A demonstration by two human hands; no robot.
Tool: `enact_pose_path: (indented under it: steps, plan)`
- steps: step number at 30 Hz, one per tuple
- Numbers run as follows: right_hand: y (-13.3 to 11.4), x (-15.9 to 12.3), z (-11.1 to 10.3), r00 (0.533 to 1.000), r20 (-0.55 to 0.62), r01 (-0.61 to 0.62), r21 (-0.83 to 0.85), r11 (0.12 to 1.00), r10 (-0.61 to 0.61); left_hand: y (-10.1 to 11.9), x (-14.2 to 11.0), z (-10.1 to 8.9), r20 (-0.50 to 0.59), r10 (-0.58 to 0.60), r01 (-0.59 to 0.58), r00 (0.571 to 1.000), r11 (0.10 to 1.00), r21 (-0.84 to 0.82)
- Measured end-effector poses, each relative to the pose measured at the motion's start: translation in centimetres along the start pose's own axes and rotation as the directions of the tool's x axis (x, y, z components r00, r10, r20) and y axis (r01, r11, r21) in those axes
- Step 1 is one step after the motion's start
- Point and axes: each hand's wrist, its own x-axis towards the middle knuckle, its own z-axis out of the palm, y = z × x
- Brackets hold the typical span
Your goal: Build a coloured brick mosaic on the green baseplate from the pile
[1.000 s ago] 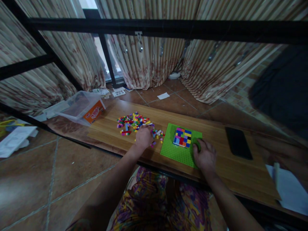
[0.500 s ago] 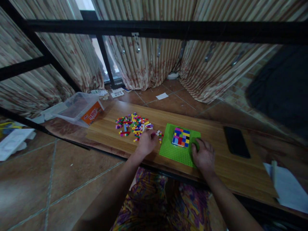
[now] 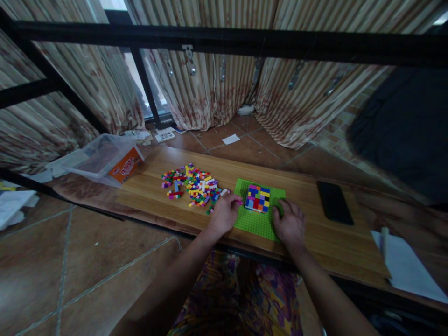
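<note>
Between the fingertips of my left hand (image 3: pixel 225 213) is a small pink toy brick (image 3: pixel 240 201), held over the left edge of a green baseplate (image 3: pixel 255 227). On that baseplate sits a square block built of many-coloured bricks (image 3: pixel 257 199). My right hand (image 3: pixel 290 222) rests on the right edge of the baseplate, fingers bent and apart, with nothing seen in it. Left of my left hand spreads a pile of loose toy bricks (image 3: pixel 200 185) in many colours.
A black phone (image 3: pixel 335 203) lies on the wooden table (image 3: pixel 308 254) to the right. Beyond it is white paper (image 3: pixel 413 266). A clear plastic box (image 3: pixel 101 158) with an orange label stands at the left end. A black metal bar (image 3: pixel 224 39) crosses in front of the curtains.
My left hand has moved right, from the loose bricks to the baseplate's left edge, carrying the pink brick. My right hand stays by the baseplate's right edge. The view has shifted slightly.
</note>
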Motion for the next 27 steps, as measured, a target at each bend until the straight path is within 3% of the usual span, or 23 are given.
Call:
enact_pose_path:
  steps: [13, 27]
  plan:
    - [-0.1, 0.0, 0.0, 1.000, 0.007, -0.007, -0.007, 1.000, 0.007, -0.7, 1.0, 2.6, -0.010, 0.009, -0.010, 1.000, 0.998, -0.066]
    - [-0.2, 0.0, -0.1, 1.000, -0.004, -0.013, -0.012, 1.000, 0.013, 0.1, 1.3, 2.7, -0.033, 0.149, -0.147, 0.988, 0.988, 0.054]
